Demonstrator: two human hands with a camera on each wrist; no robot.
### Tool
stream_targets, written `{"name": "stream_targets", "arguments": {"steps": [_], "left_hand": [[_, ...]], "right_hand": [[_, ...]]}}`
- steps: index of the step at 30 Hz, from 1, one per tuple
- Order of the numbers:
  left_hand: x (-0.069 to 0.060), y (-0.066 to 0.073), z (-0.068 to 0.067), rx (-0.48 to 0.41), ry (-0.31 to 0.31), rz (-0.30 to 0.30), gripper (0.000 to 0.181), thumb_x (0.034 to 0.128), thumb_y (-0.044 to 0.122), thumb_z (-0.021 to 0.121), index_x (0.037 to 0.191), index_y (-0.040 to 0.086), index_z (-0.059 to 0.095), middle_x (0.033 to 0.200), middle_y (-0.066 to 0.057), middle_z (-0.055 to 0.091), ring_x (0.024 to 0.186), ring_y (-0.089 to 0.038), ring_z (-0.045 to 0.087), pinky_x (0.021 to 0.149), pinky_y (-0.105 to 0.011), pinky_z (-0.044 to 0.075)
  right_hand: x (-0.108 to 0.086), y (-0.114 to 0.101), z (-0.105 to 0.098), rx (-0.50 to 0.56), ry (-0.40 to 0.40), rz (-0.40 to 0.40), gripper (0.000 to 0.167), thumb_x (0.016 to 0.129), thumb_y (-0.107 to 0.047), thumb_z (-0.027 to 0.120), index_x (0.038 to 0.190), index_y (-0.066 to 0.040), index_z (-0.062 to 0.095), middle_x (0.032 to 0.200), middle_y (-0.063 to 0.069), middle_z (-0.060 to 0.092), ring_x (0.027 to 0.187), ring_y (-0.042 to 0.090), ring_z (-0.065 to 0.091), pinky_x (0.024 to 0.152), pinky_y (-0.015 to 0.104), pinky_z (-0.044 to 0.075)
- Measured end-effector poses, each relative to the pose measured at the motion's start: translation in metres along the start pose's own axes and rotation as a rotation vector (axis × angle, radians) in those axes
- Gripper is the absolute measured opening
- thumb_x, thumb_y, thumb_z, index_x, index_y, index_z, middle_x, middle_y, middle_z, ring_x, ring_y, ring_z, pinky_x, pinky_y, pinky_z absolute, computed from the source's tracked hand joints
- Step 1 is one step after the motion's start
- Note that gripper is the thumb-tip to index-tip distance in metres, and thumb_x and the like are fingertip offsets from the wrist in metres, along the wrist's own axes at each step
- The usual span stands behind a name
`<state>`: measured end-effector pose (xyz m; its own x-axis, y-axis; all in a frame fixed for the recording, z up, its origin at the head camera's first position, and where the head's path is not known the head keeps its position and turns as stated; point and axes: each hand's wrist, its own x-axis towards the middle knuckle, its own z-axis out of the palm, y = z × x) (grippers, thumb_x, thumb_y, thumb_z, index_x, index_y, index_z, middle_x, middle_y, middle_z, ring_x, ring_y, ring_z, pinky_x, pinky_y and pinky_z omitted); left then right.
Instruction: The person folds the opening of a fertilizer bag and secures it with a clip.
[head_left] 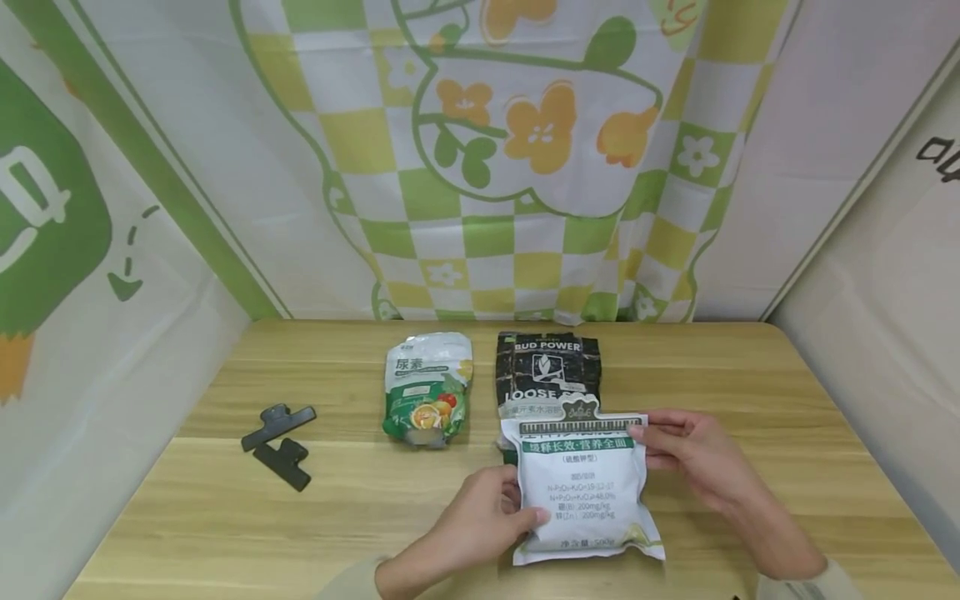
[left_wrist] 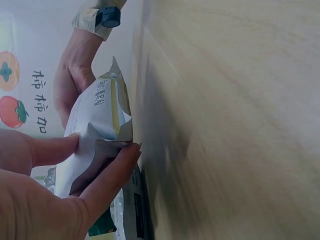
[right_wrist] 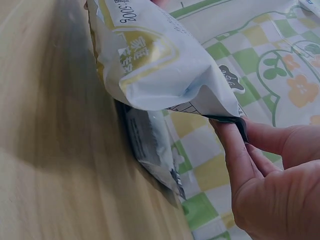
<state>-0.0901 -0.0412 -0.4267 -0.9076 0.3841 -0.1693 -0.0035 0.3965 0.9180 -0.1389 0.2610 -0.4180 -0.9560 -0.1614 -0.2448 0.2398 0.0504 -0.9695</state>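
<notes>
A white fertilizer bag (head_left: pixel 581 492) with green and grey print is held up above the table, tilted toward the head camera. Along its top runs a dark striped bar (head_left: pixel 577 427) with a crest-shaped top, which looks like a bag clip. My left hand (head_left: pixel 487 512) grips the bag's left side, thumb on the front and fingers behind. At the upper right corner, my right hand (head_left: pixel 697 454) pinches the bag's edge by the end of the bar. In the right wrist view, a dark strip end (right_wrist: pixel 240 125) sits between thumb and fingers.
Behind the held bag lies a black "BUD POWER" bag (head_left: pixel 547 362), partly covered by another package that is mostly hidden. A green and white pouch (head_left: pixel 427 387) lies left of it. Two black clips (head_left: pixel 283 462) rest at the table's left. A patterned cloth (head_left: pixel 525 250) hangs behind.
</notes>
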Motion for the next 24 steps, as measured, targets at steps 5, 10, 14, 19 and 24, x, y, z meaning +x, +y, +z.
{"name": "stream_targets", "arguments": {"steps": [5, 10, 14, 19, 24], "left_hand": [[0.008, 0.010, 0.004, -0.043, -0.021, 0.010, 0.024, 0.0916, 0.012, 0.079, 0.108, -0.003, 0.069, 0.088, -0.006, 0.071, 0.080, -0.013, 0.067, 0.065, -0.022, 0.058], [0.016, 0.022, 0.009, -0.065, -0.041, 0.024, 0.024, 0.0945, 0.013, 0.077, 0.111, -0.003, 0.068, 0.091, -0.006, 0.069, 0.080, -0.013, 0.068, 0.065, -0.021, 0.057], [0.025, 0.030, 0.011, -0.060, -0.041, 0.034, 0.024, 0.0951, 0.015, 0.076, 0.111, -0.001, 0.069, 0.092, -0.005, 0.069, 0.078, -0.011, 0.068, 0.066, -0.021, 0.056], [0.039, 0.041, 0.012, -0.053, -0.027, 0.048, 0.019, 0.0949, 0.016, 0.077, 0.106, 0.000, 0.074, 0.090, -0.006, 0.075, 0.078, -0.008, 0.067, 0.069, -0.021, 0.055], [0.055, 0.049, 0.019, -0.022, -0.004, 0.036, 0.020, 0.0936, 0.020, 0.080, 0.102, 0.002, 0.075, 0.085, -0.003, 0.074, 0.074, -0.005, 0.063, 0.067, -0.020, 0.052]], "right_hand": [[0.000, -0.004, -0.012, 0.032, 0.021, 0.003, 0.032, 0.100, -0.004, 0.070, 0.126, 0.010, 0.058, 0.098, -0.004, 0.075, 0.083, 0.008, 0.074, 0.075, 0.023, 0.064], [-0.002, -0.008, -0.029, 0.062, 0.030, -0.018, 0.014, 0.100, -0.001, 0.068, 0.113, -0.003, 0.065, 0.096, -0.003, 0.077, 0.082, 0.010, 0.075, 0.075, 0.024, 0.064], [-0.001, -0.012, -0.042, 0.083, 0.011, -0.049, 0.016, 0.101, 0.001, 0.065, 0.104, -0.013, 0.071, 0.095, -0.003, 0.079, 0.081, 0.011, 0.076, 0.075, 0.024, 0.064], [0.001, -0.017, -0.057, 0.124, -0.005, -0.062, 0.025, 0.103, 0.001, 0.062, 0.099, -0.018, 0.076, 0.096, -0.004, 0.079, 0.083, 0.011, 0.076, 0.076, 0.024, 0.064], [0.006, -0.021, -0.070, 0.145, 0.018, -0.050, 0.025, 0.103, 0.001, 0.062, 0.098, -0.020, 0.075, 0.095, -0.004, 0.079, 0.083, 0.011, 0.076, 0.075, 0.023, 0.064]]}}
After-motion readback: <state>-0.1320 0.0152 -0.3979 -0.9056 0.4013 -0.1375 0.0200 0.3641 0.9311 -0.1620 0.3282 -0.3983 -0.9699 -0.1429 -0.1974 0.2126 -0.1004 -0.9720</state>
